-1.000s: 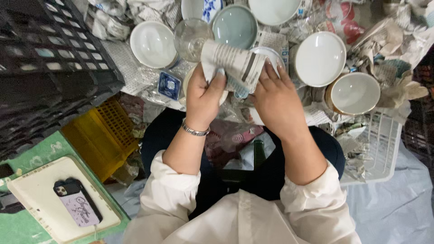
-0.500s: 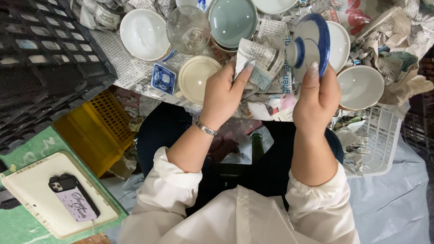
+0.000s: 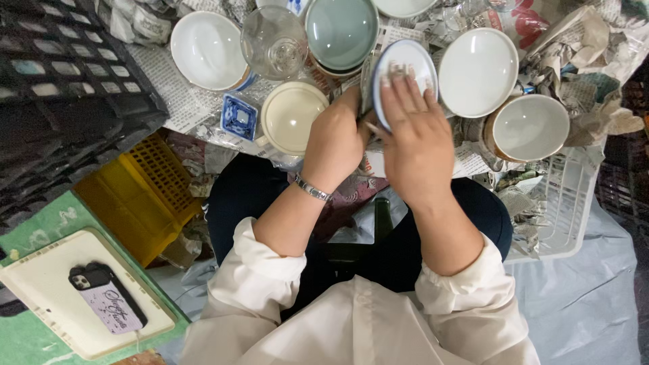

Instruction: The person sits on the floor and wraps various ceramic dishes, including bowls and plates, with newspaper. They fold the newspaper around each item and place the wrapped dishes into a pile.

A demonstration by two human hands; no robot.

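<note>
floor: pale plastic sheet [image 3: 588, 304] | left: black crates [image 3: 61, 88], yellow crate [image 3: 145, 196] | right: white basket [image 3: 564, 209]

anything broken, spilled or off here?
No breakage or spill shows. Oddities: the right hand holds a blue-rimmed dish up on edge, and a phone lies on a cream tray on the floor.

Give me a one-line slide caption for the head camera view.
Both hands, left hand and right hand, hold a blue-rimmed white plate above bowls on newspaper.
</note>
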